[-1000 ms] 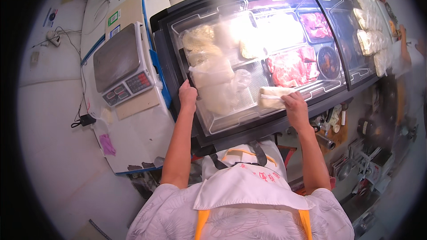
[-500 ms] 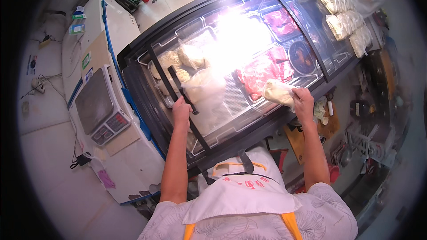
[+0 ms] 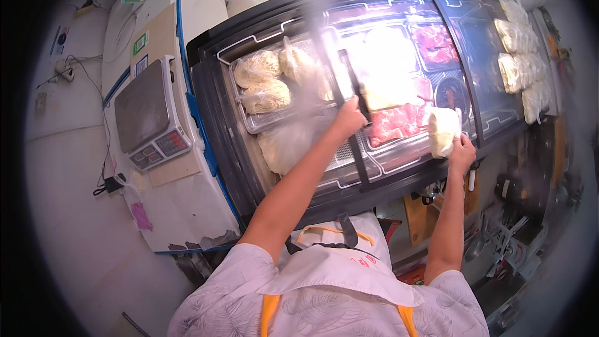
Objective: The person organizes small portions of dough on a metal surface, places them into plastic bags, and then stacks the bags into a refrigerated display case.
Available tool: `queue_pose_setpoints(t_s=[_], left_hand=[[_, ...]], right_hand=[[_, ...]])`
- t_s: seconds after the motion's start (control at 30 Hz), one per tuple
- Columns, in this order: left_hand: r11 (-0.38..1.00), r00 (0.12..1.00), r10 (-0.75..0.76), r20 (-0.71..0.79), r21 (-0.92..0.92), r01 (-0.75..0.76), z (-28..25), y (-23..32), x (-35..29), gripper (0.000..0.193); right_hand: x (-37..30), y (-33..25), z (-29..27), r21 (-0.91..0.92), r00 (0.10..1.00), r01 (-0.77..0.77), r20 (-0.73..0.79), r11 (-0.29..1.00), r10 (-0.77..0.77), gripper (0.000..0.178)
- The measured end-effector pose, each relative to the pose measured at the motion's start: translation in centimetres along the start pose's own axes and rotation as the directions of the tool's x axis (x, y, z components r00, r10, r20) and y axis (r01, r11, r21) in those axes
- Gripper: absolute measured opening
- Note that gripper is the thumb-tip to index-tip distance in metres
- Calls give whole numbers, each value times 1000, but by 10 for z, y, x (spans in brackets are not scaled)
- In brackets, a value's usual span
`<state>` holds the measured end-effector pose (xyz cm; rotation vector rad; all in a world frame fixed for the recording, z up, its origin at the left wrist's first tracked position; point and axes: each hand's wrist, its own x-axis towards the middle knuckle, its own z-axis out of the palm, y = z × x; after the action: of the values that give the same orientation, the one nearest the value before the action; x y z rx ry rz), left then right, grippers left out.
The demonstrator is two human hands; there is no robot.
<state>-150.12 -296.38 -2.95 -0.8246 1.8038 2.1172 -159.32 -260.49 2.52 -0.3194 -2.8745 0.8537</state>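
Observation:
My left hand (image 3: pixel 350 117) is closed on the black handle (image 3: pixel 353 81) of a sliding glass lid on a display chiller (image 3: pixel 206 106). Left of that lid the chiller stands uncovered, showing clear bags of pale noodle-like food (image 3: pixel 267 95) in a tray (image 3: pixel 253 125). A larger cloudy plastic bag (image 3: pixel 284 146) lies in front of them. Over the chiller's near edge, my right hand (image 3: pixel 462 155) grips a clear plastic bag of pale cream food (image 3: pixel 442 132). Red raw meat (image 3: pixel 396 123) shows through the glass behind it; glare hides part of the middle.
Several filled bags (image 3: pixel 521 65) rest on the chiller's right end. On the white counter to the left stands a weighing scale (image 3: pixel 150 115). Below the chiller's near right side are a wooden board (image 3: pixel 424 218) and utensils (image 3: pixel 477 246).
The glass lid has slid right with my left hand on its handle, uncovering the bags at the chiller's left. My right hand still holds its bag, now more upright. The view has shifted.

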Motion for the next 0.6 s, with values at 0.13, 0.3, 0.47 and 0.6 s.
queue_pose_setpoints(t_s=[0.13,0.3,0.47,0.6], left_hand=[[997,981,24,190,-78,-9,-20,2,10,76],[924,924,90,-372,377,61,-94,-54,61,75],[744,786,365,-500,664,77,-106,-46,131,61],[769,777,399,-487,640,6,-120,-43,154,44]], right_hand=[[13,17,-2,-108,1000,-18,7,994,18,28],[-5,17,1,-305,925,207,-249,930,-287,32],[-77,-66,16,116,986,131,84,985,-142,22],[-125,-104,40,239,924,176,294,955,-244,10]])
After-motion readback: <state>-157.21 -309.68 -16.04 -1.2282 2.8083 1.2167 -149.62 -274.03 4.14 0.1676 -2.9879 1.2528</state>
